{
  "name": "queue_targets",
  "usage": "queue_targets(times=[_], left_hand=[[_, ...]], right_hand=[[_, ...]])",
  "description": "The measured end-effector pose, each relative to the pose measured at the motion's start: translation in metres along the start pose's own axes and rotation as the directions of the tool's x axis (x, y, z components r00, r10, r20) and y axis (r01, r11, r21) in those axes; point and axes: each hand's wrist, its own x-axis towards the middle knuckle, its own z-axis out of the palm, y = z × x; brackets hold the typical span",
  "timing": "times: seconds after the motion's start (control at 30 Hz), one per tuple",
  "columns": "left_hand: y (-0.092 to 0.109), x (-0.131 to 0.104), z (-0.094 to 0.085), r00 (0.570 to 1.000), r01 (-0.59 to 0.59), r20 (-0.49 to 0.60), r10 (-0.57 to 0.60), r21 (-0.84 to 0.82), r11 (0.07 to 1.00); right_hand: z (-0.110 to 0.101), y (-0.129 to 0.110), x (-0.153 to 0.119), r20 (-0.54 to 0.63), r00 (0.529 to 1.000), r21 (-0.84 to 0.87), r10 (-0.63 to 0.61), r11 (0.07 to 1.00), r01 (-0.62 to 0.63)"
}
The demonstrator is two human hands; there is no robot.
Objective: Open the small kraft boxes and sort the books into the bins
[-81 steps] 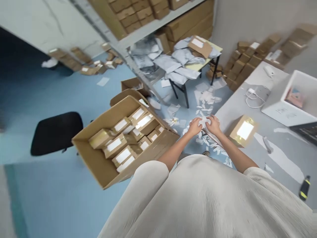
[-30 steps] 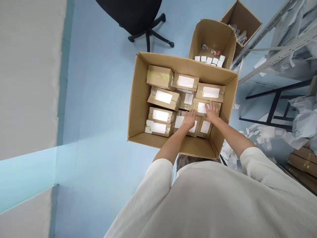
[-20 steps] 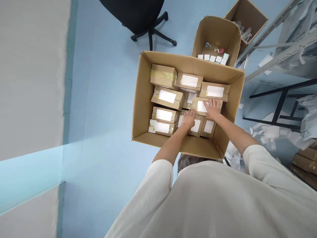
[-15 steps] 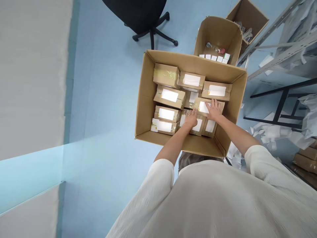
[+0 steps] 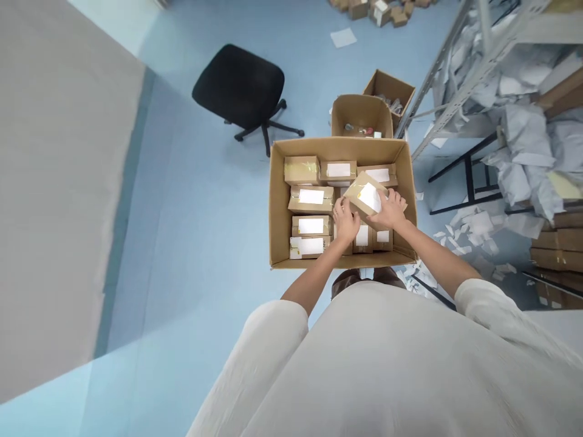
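Inside a large open carton lie several small cardboard boxes with white labels, such as one labelled box on the left. One small cardboard box is turned at an angle and raised above the others, its white label facing up. My right hand grips its right end, thumb across the label's edge. At its lower left corner, my left hand has its fingers curled against the side. The underside of that box and the fingertips beneath it are hidden.
Behind the carton stand a second open box with small items and a third box. A black office chair is at the back left. To the right are a metal shelf, grey bags and paper scraps.
The small box under my right hand has been lifted and turned from its flat place. My left hand has moved to its left corner. The camera view has shifted, showing more floor behind.
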Motion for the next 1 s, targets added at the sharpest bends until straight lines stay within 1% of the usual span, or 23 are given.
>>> queue_targets(times=[0.03, 0.1, 0.13, 0.2, 0.3, 0.33, 0.4, 0.47, 0.57, 0.67, 0.73, 0.8, 0.87, 0.93, 1.0], left_hand=[[0.010, -0.004, 0.001, 0.999, -0.010, -0.031, 0.007, -0.088, 0.996], [0.033, -0.011, 0.006, 0.999, -0.047, 0.007, 0.051, -0.274, 0.960], [0.044, -0.015, 0.009, 0.997, -0.060, 0.020, 0.072, -0.346, 0.936], [0.069, -0.022, 0.017, 0.991, -0.101, 0.041, 0.131, -0.433, 0.896], [0.106, -0.029, 0.028, 0.967, -0.181, 0.066, 0.248, -0.509, 0.842], [0.119, -0.032, 0.032, 0.951, -0.207, 0.086, 0.296, -0.532, 0.821], [0.143, -0.040, 0.045, 0.907, -0.252, 0.141, 0.397, -0.575, 0.779], [0.167, -0.051, 0.063, 0.849, -0.274, 0.210, 0.484, -0.609, 0.744], [0.198, -0.081, 0.103, 0.749, -0.246, 0.339, 0.569, -0.656, 0.713], [0.224, -0.125, 0.154, 0.627, -0.168, 0.486, 0.609, -0.679, 0.715], [0.238, -0.160, 0.190, 0.538, -0.108, 0.572, 0.619, -0.682, 0.724], [0.249, -0.196, 0.226, 0.454, -0.042, 0.636, 0.624, -0.685, 0.728], [0.258, -0.228, 0.260, 0.377, 0.029, 0.679, 0.629, -0.688, 0.725], [0.265, -0.254, 0.292, 0.295, 0.108, 0.722, 0.625, -0.676, 0.729], [0.270, -0.275, 0.321, 0.202, 0.185, 0.793, 0.575, -0.608, 0.773]], right_hand=[[-0.010, 0.000, -0.010, -0.050, 0.998, 0.023, 0.034, 0.999, -0.033], [-0.027, 0.004, -0.031, -0.134, 0.985, 0.066, 0.109, 0.993, -0.101], [-0.036, 0.008, -0.042, -0.169, 0.975, 0.083, 0.148, 0.987, -0.135], [-0.053, 0.018, -0.064, -0.234, 0.946, 0.112, 0.223, 0.973, -0.201], [-0.078, 0.039, -0.098, -0.334, 0.883, 0.160, 0.331, 0.943, -0.293], [-0.085, 0.048, -0.110, -0.362, 0.856, 0.179, 0.369, 0.929, -0.324], [-0.095, 0.068, -0.137, -0.405, 0.795, 0.221, 0.452, 0.892, -0.394], [-0.100, 0.090, -0.168, -0.426, 0.726, 0.267, 0.540, 0.842, -0.469], [-0.095, 0.124, -0.223, -0.419, 0.609, 0.338, 0.673, 0.738, -0.584], [-0.080, 0.159, -0.286, -0.379, 0.469, 0.412, 0.798, 0.599, -0.687], [-0.068, 0.181, -0.330, -0.339, 0.373, 0.450, 0.864, 0.497, -0.742], [-0.057, 0.202, -0.372, -0.295, 0.289, 0.470, 0.911, 0.402, -0.786], [-0.046, 0.220, -0.411, -0.247, 0.225, 0.480, 0.943, 0.320, -0.817], [-0.036, 0.235, -0.445, -0.177, 0.172, 0.491, 0.969, 0.238, -0.838], [-0.024, 0.245, -0.474, -0.093, 0.130, 0.491, 0.987, 0.159, -0.856]])
